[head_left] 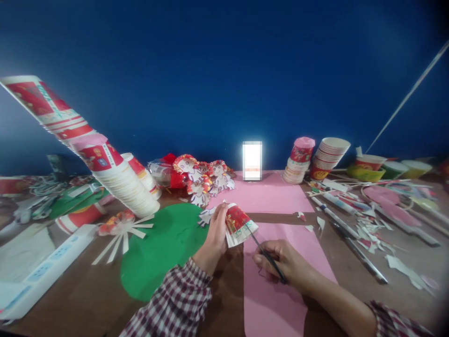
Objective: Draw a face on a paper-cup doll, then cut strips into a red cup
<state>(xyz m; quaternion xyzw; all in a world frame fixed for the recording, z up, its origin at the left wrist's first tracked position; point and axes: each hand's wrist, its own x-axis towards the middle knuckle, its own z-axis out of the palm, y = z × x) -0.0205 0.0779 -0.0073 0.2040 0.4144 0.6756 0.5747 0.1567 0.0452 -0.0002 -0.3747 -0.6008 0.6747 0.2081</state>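
My left hand grips a red and white paper cup tilted over the table, with a slit side facing right. In my right hand is a pair of black-handled scissors, its blade reaching the cup's lower right edge. How far apart the blades stand is too small to tell. Under the right hand lies a pink paper sheet. A green round sheet lies left of my left hand. Just beyond that hand are paper lion figures and a white cutout.
Tall stacked paper cups lean at the left, near a cup cut into strips and a white power strip. More cup stacks stand at the back right. Paper scraps and pens litter the right side.
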